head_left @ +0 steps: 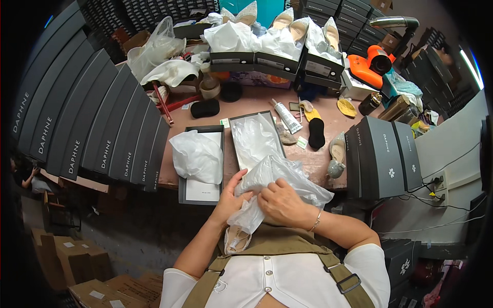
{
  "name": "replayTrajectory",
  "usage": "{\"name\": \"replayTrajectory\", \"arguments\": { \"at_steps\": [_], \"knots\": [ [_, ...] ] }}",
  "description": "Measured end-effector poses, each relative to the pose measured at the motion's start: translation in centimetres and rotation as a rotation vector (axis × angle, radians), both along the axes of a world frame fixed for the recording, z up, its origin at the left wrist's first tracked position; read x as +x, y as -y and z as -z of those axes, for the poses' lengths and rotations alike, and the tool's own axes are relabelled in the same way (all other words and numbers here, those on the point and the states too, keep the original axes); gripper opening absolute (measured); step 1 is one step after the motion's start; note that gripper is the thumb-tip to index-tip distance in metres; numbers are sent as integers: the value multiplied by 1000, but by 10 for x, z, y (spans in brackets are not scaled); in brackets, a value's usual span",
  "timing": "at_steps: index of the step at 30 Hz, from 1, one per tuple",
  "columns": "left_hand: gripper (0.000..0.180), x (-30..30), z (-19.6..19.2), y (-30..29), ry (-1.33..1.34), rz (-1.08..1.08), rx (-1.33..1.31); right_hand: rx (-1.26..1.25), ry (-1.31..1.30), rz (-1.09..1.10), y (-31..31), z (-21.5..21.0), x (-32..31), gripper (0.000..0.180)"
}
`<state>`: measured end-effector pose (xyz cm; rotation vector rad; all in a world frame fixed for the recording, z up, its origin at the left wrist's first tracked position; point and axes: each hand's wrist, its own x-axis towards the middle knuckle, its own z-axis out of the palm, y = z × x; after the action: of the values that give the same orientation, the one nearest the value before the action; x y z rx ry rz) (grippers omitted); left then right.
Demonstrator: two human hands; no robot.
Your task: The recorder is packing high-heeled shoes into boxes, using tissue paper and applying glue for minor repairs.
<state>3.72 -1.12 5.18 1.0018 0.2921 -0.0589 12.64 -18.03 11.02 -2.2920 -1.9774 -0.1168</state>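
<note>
Close to my body, my left hand [232, 199] is curled around a shoe [238, 238] partly covered by thin white wrapping [292, 177]. The shoe's pale, open end pokes out below the wrapping. My right hand [281, 200] is closed with bent fingers on the same wrapping, to the right of my left hand. Just beyond my hands lies an open grey box [282, 147] lined with white tissue [251, 134]. Left of it stands another open grey box [183, 191] with crumpled tissue [196, 154] and a white card [204, 189] inside.
Grey shoeboxes [110, 123] are stacked high at left, with more boxes [377, 154] at right. A sparkly shoe [337, 156], a white tube [287, 117] and black pads [317, 133] lie on the table [246, 97]. Behind are open shoeboxes [231, 60] and an orange tool [367, 69].
</note>
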Motion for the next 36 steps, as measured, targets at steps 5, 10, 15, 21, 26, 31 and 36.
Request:
{"name": "replayTrajectory", "arguments": {
  "at_steps": [5, 10, 15, 21, 26, 31, 36],
  "knots": [
    [60, -5, 11, -5, 91, -7, 13, 310, -624, 113, 26, -41, 49, 65],
    [61, -11, 14, 7, 112, 28, 1, 224, -1070, 343, 21, 6, 96, 37],
    [65, -14, 17, 6, 71, 44, -15, 226, -957, 468, 13, 1, 86, 20],
    [63, -13, 22, 5, 101, -11, 8, 297, -800, 443, 11, -9, 74, 19],
    [56, -10, 22, -11, 26, -182, 11, 144, -723, 342, 25, -11, 82, 21],
    [49, 4, 34, -15, -33, -437, 68, 243, -989, 505, -4, -21, 76, 13],
    [66, 9, 37, 17, -100, -561, 19, 415, -615, 231, -68, 13, 27, 12]
  ]
}}
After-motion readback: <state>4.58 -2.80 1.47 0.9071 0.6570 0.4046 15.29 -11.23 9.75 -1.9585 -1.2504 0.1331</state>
